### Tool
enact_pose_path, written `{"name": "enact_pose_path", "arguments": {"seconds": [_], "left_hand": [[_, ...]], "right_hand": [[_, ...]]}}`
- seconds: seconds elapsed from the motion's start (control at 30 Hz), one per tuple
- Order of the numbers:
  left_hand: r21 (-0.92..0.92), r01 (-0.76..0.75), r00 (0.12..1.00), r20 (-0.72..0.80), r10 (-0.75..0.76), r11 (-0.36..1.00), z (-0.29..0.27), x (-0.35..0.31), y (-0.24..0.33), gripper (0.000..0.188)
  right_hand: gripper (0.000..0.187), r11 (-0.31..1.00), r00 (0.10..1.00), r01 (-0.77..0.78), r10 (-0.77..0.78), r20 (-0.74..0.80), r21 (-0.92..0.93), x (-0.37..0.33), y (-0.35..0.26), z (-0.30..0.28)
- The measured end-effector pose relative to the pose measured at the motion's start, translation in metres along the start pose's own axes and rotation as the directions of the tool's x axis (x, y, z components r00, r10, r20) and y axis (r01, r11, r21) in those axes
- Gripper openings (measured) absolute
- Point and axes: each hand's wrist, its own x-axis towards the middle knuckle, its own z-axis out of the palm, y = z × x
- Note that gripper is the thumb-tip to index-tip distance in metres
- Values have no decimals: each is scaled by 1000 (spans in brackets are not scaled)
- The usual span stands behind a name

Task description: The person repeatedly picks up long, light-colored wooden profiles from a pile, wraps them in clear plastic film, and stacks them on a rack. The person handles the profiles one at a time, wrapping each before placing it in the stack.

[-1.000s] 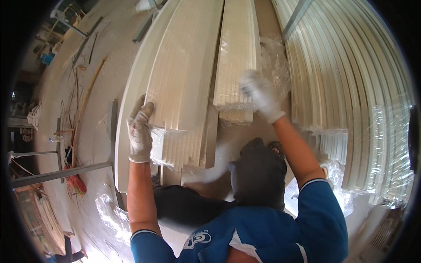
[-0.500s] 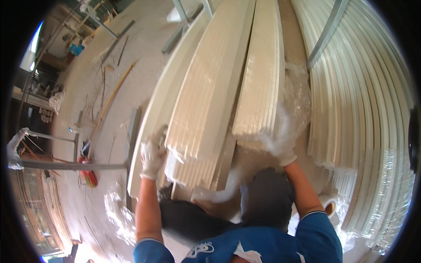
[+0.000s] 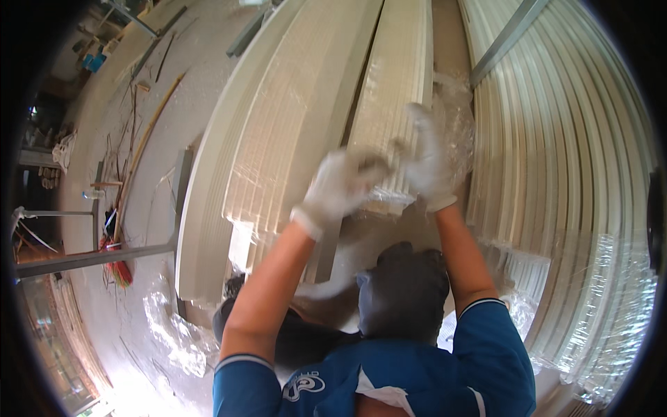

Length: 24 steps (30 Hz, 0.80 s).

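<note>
Long cream ribbed panels (image 3: 292, 132) lie in a bundle ahead of me, wrapped in clear plastic film. A narrower cream panel bundle (image 3: 392, 90) lies beside them on the right. My left hand (image 3: 337, 187), in a white glove, grips the near end of this narrower bundle. My right hand (image 3: 427, 163), also gloved, holds the same end from the right, against crinkled clear plastic wrap (image 3: 455, 111). Both hands are blurred by motion. My blue sleeves and a dark cap show below.
A big stack of cream panels (image 3: 556, 181) fills the right side, with a grey metal rail (image 3: 507, 38) across it. Torn clear plastic (image 3: 174, 333) lies on the concrete floor at the left, near a metal bar (image 3: 90, 257), sticks and scraps.
My left hand left the wide bundle's end and moved right to join my right hand on the narrower bundle. The view shifted slightly.
</note>
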Motion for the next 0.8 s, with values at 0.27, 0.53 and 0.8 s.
{"name": "enact_pose_path", "arguments": {"seconds": [0.27,0.53,0.8], "left_hand": [[669,391,915,-205,-348,633,36,53,-17,56],[417,436,899,-248,-362,797,39,52,-35,88],[317,366,910,-319,-265,875,52,48,-67,84]], "right_hand": [[72,125,478,-758,774,415,640,-118,83,-8],[79,-120,341,-878,524,780,463,-137,47,-34],[47,-604,469,-483,433,770,634,-120,31,25]]}}
